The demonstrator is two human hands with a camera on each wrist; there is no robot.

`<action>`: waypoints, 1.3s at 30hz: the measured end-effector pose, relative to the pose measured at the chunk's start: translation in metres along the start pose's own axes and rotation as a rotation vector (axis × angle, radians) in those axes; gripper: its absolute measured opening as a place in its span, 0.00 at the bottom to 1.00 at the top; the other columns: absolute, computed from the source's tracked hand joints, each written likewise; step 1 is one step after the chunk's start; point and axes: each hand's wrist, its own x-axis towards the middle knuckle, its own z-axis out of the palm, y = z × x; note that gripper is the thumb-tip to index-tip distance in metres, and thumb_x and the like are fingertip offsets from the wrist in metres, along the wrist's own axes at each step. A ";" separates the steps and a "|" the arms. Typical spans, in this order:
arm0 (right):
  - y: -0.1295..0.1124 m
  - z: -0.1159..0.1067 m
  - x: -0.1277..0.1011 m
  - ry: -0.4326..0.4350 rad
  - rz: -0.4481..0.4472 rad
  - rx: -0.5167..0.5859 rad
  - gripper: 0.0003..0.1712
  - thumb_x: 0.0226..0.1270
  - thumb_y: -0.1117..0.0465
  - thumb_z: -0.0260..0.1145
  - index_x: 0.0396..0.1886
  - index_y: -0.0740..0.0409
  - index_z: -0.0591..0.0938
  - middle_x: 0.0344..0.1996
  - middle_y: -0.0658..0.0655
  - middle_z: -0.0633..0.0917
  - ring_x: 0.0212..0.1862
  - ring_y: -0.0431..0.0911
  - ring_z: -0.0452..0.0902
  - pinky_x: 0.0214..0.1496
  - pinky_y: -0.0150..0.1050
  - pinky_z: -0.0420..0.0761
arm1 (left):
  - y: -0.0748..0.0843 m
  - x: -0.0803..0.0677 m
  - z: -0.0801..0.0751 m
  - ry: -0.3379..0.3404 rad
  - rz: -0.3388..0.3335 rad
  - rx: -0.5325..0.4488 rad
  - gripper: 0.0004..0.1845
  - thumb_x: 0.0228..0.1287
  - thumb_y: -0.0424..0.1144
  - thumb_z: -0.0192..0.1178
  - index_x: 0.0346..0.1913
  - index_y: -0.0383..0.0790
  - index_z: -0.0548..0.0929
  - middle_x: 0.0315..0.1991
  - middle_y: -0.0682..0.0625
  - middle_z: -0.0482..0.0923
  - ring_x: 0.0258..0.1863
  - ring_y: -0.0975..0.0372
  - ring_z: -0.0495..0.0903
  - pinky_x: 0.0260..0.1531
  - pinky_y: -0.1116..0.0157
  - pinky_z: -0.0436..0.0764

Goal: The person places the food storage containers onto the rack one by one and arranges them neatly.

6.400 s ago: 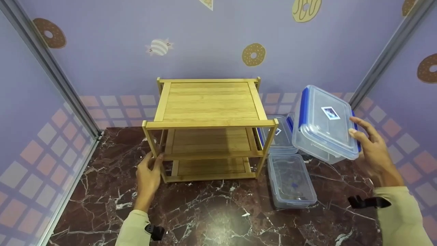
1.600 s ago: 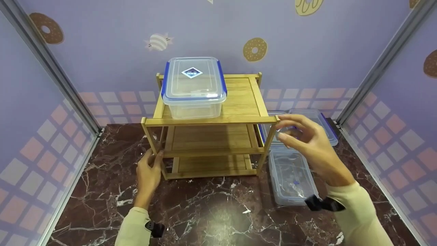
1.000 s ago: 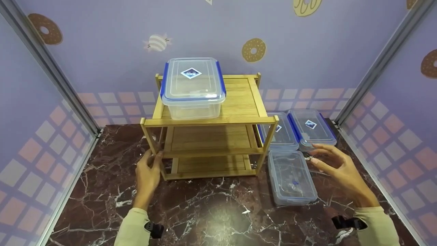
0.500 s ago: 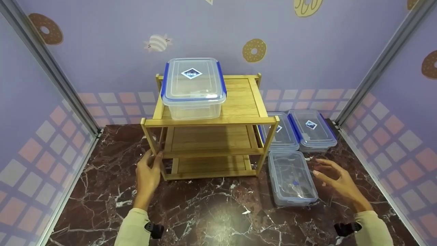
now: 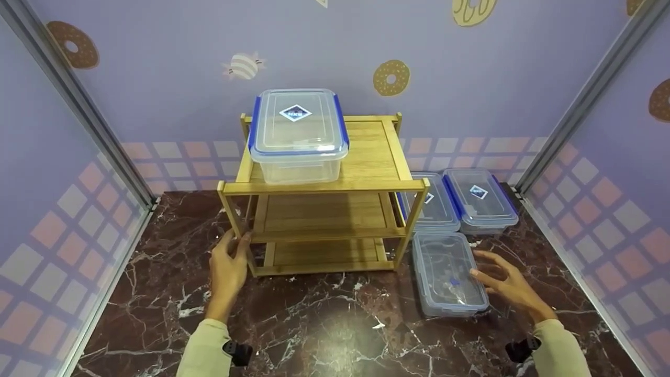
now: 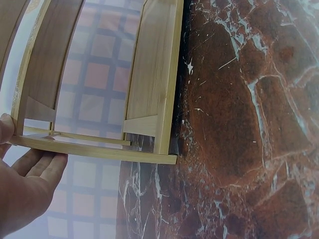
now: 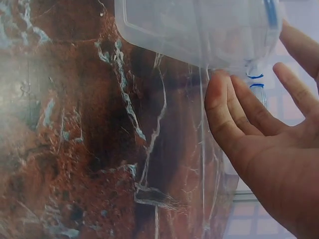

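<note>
Now the right hand (image 5: 505,285), fingers spread and holding nothing, sits at the right long edge of the lidded clear plastic container (image 5: 449,275) flat on the marble table (image 5: 324,324); likely light, stiff, slick-walled, best gripped across both long sides; left hand (image 5: 227,262) grips the bamboo shelf (image 5: 322,186) post.

**Rack and nearest box on the marble desk**

A three-tier light bamboo shelf rack (image 5: 324,193) stands upright on the dark red marble desk (image 5: 314,324), its front left post pinched by the left hand (image 5: 229,264). Just right of its front right leg lies a flat, clear rectangular plastic lidded container (image 5: 449,275), long side running away from the viewer; the right hand (image 5: 505,285), fingers spread, is at its right edge
</note>
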 end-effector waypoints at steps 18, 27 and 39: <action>0.002 0.005 0.002 -0.077 0.182 0.216 0.40 0.71 0.56 0.69 0.78 0.46 0.63 0.63 0.67 0.68 0.56 0.54 0.74 0.53 0.49 0.82 | 0.001 0.000 0.001 0.043 0.025 -0.011 0.19 0.77 0.44 0.58 0.63 0.39 0.81 0.51 0.34 0.85 0.48 0.43 0.85 0.49 0.43 0.82; 0.008 0.008 0.001 -0.163 0.168 0.332 0.38 0.75 0.58 0.65 0.79 0.50 0.59 0.76 0.59 0.50 0.66 0.53 0.70 0.64 0.51 0.75 | 0.000 -0.001 0.002 0.033 0.003 0.003 0.19 0.77 0.45 0.58 0.63 0.40 0.80 0.52 0.34 0.84 0.49 0.43 0.85 0.51 0.43 0.81; 0.013 0.009 -0.005 -0.180 0.143 0.398 0.35 0.80 0.61 0.57 0.80 0.49 0.56 0.73 0.57 0.54 0.66 0.45 0.69 0.62 0.41 0.75 | -0.001 -0.001 0.001 0.011 0.000 -0.009 0.21 0.78 0.45 0.57 0.65 0.37 0.78 0.54 0.33 0.83 0.52 0.41 0.84 0.52 0.43 0.81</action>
